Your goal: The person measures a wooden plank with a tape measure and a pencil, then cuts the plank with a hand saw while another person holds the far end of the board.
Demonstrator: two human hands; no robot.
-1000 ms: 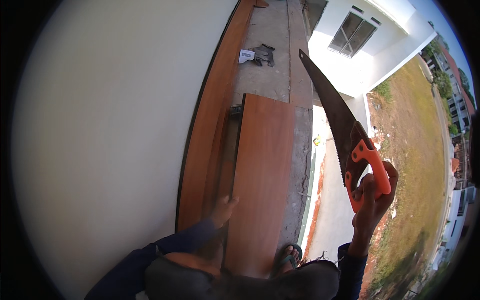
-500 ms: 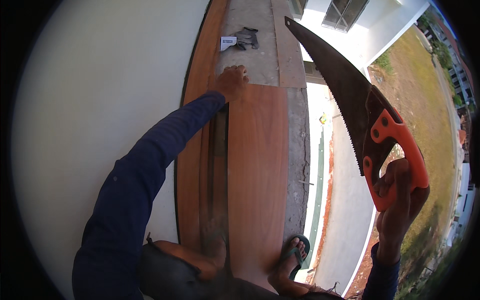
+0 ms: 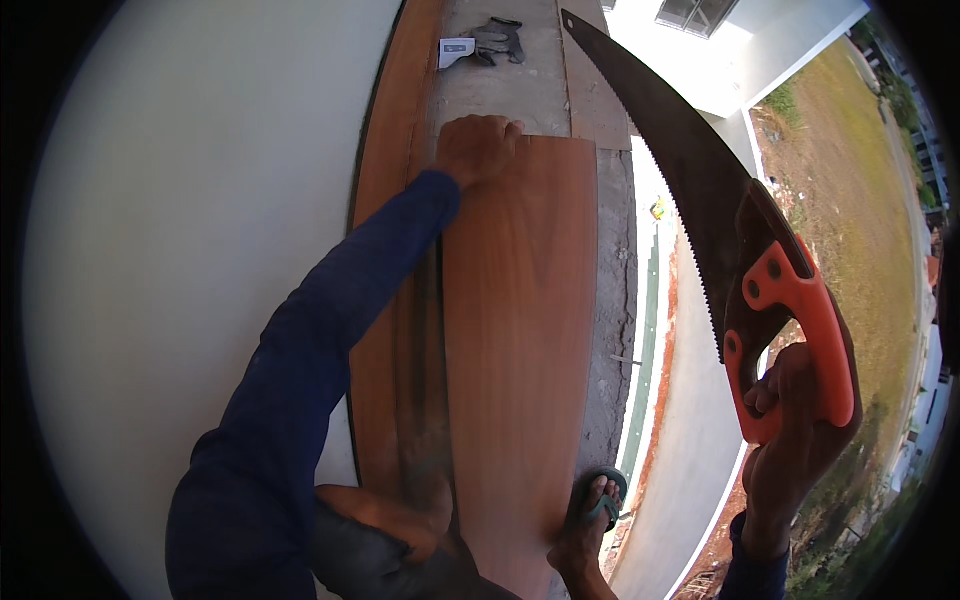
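My left hand [image 3: 478,150] is closed over the far left corner of a reddish-brown wooden plank [image 3: 520,300], its fingers curled at the end edge. The plank runs lengthwise from that hand back between my feet. In my right hand [image 3: 795,400], held up at the right, is a handsaw [image 3: 690,140] with an orange-red and black grip. Its curved dark blade points up and away, the toothed edge facing left, well apart from the plank. My fingers pass through the handle opening.
Brown boards [image 3: 385,230] line the pale wall [image 3: 230,200] at left, beside a dark gap. Beyond the plank, a grey glove [image 3: 497,42] and a small white item [image 3: 456,50] lie on concrete. My sandalled foot [image 3: 602,500] rests near the ledge at right; grass lies beyond.
The plank's far end looks larger and has shifted left, narrowing the dark gap. My left hand's fingers reach further right along its end. The saw stays raised in my right hand.
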